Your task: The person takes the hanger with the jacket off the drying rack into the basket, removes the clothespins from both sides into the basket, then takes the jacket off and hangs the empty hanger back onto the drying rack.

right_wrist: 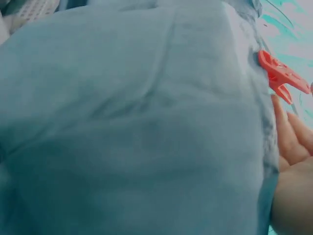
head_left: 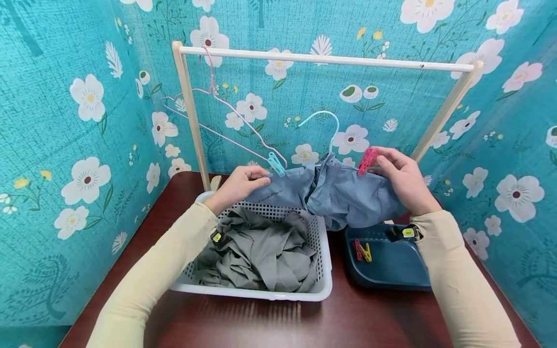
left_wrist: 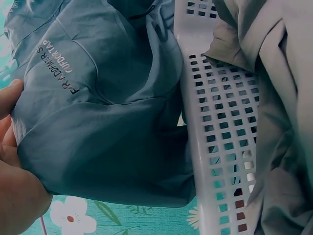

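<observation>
Floral cloth [head_left: 88, 280] backs the table [head_left: 217, 324]. Blue garment [head_left: 344, 193], hanger [head_left: 337, 126] at its middle, held by the basket's [head_left: 261, 293] far side. Left hand [head_left: 238, 186] pinches its edge; right hand [head_left: 405, 181] seems to pinch the pink clip [head_left: 367, 161], contact partly hidden. Best: keep edge taut, clip biting cloth and hanger.

Both arms [head_left: 152, 275] [head_left: 461, 275] reach forward, hands [head_left: 239, 186] [head_left: 404, 181] well apart.

Teal flowered cloth [head_left: 296, 29] walls three sides of a shiny reddish-brown table [head_left: 243, 324].
</observation>
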`<action>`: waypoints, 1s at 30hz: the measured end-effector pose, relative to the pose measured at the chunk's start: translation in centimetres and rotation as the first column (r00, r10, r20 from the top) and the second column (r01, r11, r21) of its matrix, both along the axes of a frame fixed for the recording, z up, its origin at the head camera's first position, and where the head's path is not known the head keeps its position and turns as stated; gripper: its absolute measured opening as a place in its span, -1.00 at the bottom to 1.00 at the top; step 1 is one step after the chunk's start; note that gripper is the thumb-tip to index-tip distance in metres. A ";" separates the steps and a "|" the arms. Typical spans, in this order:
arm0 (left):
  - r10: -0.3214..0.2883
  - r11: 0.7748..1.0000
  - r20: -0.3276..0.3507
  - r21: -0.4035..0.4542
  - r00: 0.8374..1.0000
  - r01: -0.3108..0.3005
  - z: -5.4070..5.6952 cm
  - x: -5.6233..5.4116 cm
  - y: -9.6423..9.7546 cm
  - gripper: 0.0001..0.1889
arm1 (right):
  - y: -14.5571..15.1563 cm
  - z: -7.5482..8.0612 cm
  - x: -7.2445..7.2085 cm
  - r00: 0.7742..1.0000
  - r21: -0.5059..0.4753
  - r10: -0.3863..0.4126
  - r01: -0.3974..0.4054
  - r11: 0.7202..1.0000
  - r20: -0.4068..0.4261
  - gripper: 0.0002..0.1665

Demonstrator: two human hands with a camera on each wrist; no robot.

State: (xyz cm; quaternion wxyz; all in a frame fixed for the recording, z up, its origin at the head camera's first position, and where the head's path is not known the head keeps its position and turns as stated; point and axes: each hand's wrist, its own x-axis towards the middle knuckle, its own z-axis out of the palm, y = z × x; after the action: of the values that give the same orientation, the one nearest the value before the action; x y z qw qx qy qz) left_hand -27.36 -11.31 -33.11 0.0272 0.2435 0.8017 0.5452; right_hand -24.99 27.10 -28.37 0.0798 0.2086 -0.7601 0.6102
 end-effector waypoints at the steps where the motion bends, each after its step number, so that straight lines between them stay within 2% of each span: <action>1: 0.002 1.000 0.004 -0.001 1.000 -0.002 -0.1 0.0 0.0 -0.82 | -0.1 0.0 -0.2 1.000 -0.016 0.008 -0.008 1.000 0.010 -0.53; 7: 0.007 1.000 0.015 -0.001 1.000 -0.007 -0.5 -0.1 0.1 -0.79 | -0.5 -0.1 -0.8 0.997 -0.129 0.068 -0.062 0.990 0.046 -0.57; 16: 0.010 1.000 0.017 0.013 1.000 -0.011 -0.3 -0.2 0.3 -0.78 | -0.5 0.2 -0.7 0.991 -0.187 0.130 -0.122 0.975 0.030 -0.71; 19: 0.010 1.000 0.022 0.016 1.000 -0.010 -0.3 -0.2 0.4 -0.77 | -0.5 0.3 -0.6 0.992 -0.208 0.129 -0.128 0.970 -0.006 -0.72; 24: 0.012 0.999 0.023 0.033 1.000 -0.013 -0.2 -0.2 0.4 -0.76 | -0.8 0.6 -0.4 0.995 -0.249 0.072 -0.085 0.965 -0.062 -0.73; 27: 0.023 0.999 0.028 0.045 0.999 -0.024 0.0 -0.3 0.3 -0.76 | -0.6 0.9 -0.2 0.994 -0.317 0.061 -0.086 0.945 -0.088 -0.72; 30: 0.036 0.998 0.031 0.054 0.999 -0.038 0.1 -0.3 0.2 -0.75 | 0.1 1.2 -0.1 0.989 -0.403 0.103 -0.136 0.905 -0.104 -0.69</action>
State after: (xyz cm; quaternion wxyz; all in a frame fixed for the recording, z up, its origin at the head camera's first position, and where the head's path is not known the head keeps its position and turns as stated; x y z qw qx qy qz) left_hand -27.67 -11.10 -32.98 0.0226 0.2211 0.7905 0.5707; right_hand -25.11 27.15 -27.19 0.1145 0.2576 -0.5976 0.7506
